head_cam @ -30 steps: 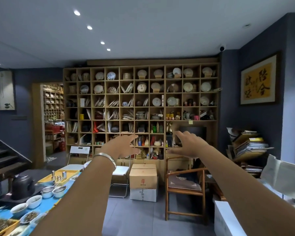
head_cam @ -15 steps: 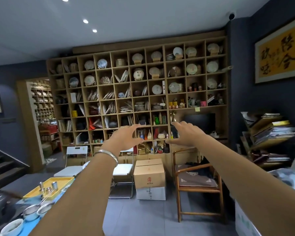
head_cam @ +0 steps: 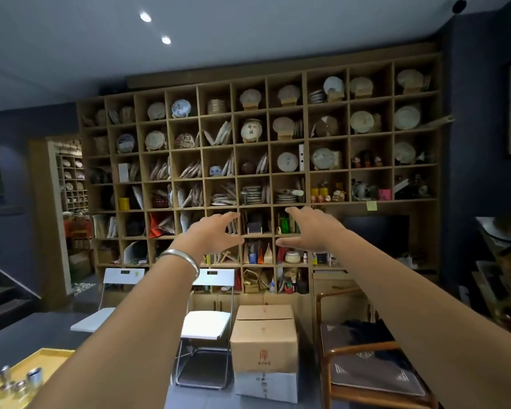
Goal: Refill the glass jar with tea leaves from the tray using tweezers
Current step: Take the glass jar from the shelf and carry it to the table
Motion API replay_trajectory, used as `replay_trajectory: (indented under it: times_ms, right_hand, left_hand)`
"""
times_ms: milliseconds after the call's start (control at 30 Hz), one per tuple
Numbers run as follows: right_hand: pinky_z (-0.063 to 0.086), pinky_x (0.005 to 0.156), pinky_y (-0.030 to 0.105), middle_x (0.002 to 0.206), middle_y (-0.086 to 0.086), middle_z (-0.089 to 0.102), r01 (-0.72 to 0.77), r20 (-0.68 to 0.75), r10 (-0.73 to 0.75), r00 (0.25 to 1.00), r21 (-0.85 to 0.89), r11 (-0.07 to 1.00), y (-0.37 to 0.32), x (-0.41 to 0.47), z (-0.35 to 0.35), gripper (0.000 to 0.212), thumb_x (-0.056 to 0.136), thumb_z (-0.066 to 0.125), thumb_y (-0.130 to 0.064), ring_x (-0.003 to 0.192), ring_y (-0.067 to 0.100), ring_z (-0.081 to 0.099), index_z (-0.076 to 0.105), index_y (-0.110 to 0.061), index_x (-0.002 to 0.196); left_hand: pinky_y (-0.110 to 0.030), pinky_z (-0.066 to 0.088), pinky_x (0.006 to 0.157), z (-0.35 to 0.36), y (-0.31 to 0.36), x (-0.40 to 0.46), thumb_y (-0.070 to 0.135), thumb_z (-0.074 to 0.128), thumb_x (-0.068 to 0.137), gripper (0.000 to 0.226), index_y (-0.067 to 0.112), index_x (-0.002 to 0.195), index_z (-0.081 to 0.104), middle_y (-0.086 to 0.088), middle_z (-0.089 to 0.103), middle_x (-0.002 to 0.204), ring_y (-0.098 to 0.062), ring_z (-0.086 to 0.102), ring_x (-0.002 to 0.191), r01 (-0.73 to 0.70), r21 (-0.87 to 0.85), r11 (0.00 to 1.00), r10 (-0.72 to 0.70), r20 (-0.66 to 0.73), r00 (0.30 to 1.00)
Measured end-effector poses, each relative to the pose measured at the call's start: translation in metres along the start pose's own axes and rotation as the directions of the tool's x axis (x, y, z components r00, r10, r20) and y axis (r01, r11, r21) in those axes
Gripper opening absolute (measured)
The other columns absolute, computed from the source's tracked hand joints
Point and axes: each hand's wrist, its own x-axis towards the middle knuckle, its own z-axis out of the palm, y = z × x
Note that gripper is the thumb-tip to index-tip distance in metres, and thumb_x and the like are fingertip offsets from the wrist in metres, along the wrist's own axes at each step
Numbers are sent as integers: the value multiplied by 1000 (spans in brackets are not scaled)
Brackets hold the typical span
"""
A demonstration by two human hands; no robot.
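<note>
Both arms stretched out forward at chest height, palms facing each other, nothing held. Left hand (head_cam: 211,236): fingers spread and loosely extended, thumb below, empty. Right hand (head_cam: 311,230): same posture, fingers relaxed and pointing inward, empty. The two hands are near each other but apart, a gap between the fingertips. Silver bracelet (head_cam: 181,259) on the left wrist.

Camera looks up at the room, not at the work area. Behind the hands: large wooden cubby shelf (head_cam: 307,202) covering the wall, filled with wrapped round cakes, plates and small jars. Below it, two white folding chairs (head_cam: 208,323), two stacked cardboard boxes (head_cam: 264,343), and a wooden armchair (head_cam: 366,373) with a dark cushion.

Task items: only a corner of the yellow tray (head_cam: 46,363) shows at bottom left, well below and left of both hands, with a few small metal canisters (head_cam: 34,376) standing on it. Can't make out tea leaves, tweezers or the glass jar in this view.

Doorway (head_cam: 70,214) at left opens to another shelved room; stairs at far left.
</note>
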Motion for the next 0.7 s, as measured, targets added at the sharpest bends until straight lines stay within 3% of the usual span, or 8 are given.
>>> replay_trajectory:
  times_ms: [300,700]
  right_hand:
    - [44,97,44,143,10,43,30,14,-29,999,-64,998,37,157,102,96,75,45,-80,125,30,46,19,-24,149]
    - [44,97,44,145,10,41,-69,18,68,997,14,998,72,390,213,101,69,48,-81,130,30,44,17,-27,149]
  left_hand:
    - [-45,46,103,62,-80,167,56,60,90,75,41,152,21,-7,46,149,-30,50,128,-4,-14,1000,4,3,1000]
    - [-46,44,107,127,-202,395,52,64,88,79,40,153,22,-6,47,149,-28,49,131,5,-33,999,-3,64,998]
